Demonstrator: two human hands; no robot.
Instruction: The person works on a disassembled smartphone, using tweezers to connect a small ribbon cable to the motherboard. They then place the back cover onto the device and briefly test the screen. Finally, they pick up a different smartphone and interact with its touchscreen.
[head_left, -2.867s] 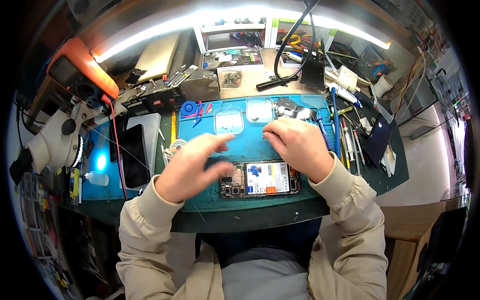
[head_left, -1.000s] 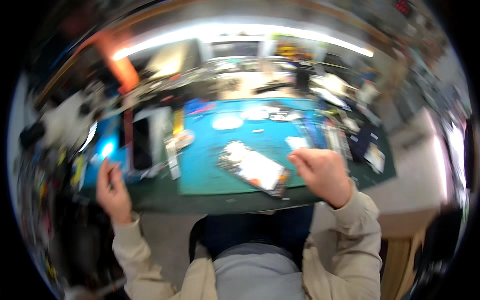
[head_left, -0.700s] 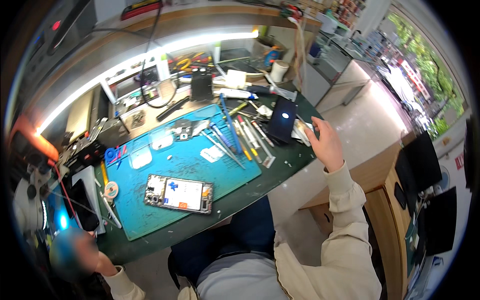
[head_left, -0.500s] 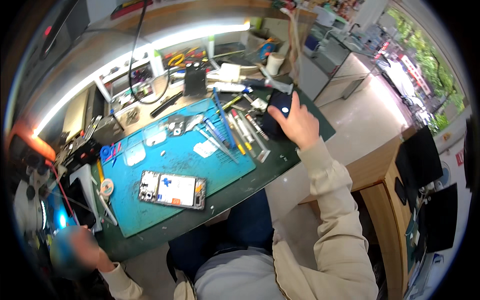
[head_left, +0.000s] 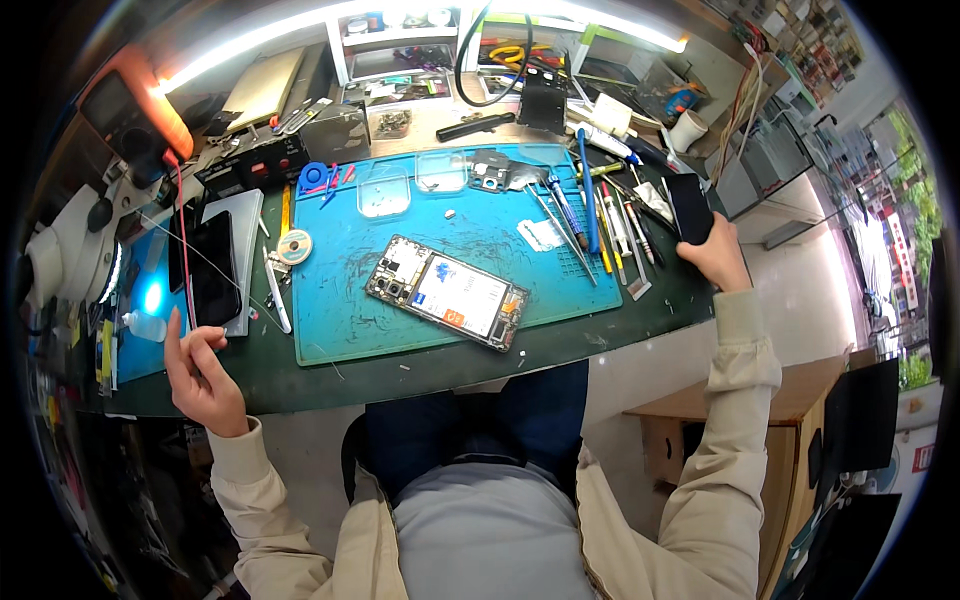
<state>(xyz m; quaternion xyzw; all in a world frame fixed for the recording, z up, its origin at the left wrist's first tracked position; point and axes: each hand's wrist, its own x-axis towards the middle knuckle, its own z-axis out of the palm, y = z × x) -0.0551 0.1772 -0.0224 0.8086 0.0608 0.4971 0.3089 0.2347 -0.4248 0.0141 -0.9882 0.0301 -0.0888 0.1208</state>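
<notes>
At the bench's right end my right hand (head_left: 722, 255) grips the lower end of a black smartphone (head_left: 688, 208), thumb along its near edge. My left hand (head_left: 207, 372) hovers over the bench's near left edge, index finger stretched and the others loosely bent, with nothing in it. Between the hands an opened phone (head_left: 448, 293) lies tilted on the blue repair mat (head_left: 335, 325), its battery and circuit board exposed. Close to my left hand are another black phone (head_left: 212, 262) and a white pen-like tool (head_left: 277, 295).
Tweezers (head_left: 560, 222), screwdrivers and pens cluster right of the mat. Clear plastic trays (head_left: 384, 194) and a phone back part (head_left: 497, 172) lie along its far side. A tape roll (head_left: 293, 247) sits at its left. An orange multimeter (head_left: 135, 115) stands far left, with a red cable hanging down.
The view has turned toward the left. My left hand has come up over the bench edge from the lower left. My right hand has closed around the phone it was reaching over.
</notes>
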